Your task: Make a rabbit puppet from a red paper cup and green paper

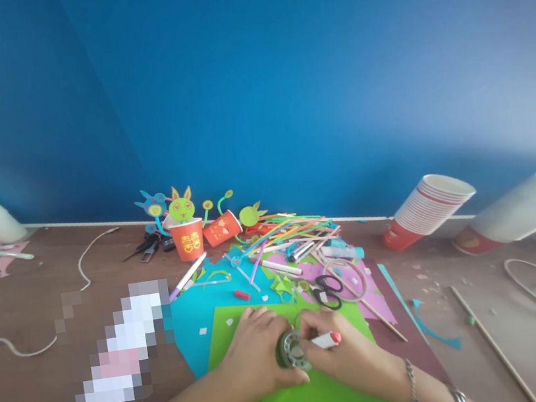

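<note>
There was one round clear tape roll (296, 351); one pair of black-handled scissors (327, 293); two thin wooden sticks (492, 344); three eared paper heads (182, 209); colourful plastic straws (279, 229) lay too tangled to count.

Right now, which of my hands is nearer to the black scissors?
Right. Your right hand is just on the near side of the black scissors; your left hand is farther off, down and to their left.
</note>
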The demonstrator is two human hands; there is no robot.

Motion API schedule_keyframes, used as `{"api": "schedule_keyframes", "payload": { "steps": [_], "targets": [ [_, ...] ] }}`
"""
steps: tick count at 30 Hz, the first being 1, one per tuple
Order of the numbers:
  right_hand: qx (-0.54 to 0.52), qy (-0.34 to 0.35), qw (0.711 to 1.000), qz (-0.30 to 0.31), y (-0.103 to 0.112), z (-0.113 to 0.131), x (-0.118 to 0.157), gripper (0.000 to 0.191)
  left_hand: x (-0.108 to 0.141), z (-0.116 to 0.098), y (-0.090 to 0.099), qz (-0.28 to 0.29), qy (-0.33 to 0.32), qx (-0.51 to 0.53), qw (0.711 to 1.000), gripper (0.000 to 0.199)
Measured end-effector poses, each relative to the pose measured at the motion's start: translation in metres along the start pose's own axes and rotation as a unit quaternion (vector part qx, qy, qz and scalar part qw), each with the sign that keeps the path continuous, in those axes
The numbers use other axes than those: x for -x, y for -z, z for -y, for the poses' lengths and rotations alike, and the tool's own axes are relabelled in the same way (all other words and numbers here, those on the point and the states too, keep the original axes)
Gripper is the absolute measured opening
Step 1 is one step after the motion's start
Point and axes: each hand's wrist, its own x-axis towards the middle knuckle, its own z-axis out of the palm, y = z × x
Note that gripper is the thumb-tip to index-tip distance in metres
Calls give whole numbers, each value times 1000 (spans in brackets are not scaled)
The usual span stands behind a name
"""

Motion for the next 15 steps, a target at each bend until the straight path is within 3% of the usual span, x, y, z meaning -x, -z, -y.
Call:
{"api": "schedule_keyframes", "payload": {
  "steps": [8, 12, 15],
  "targets": [
    [93, 210, 971, -61, -4, -12, 14, 12, 1, 0, -3, -27, -22, 5, 999, 47],
    [146, 246, 955, -80, -11, -17, 17, 11, 0, 0, -2, -22, -20, 5, 1000, 47],
    [142, 236, 958, -84, -12, -17, 18, 11, 0, 0, -2, -15, -16, 1, 1000, 48]
  ]
}}
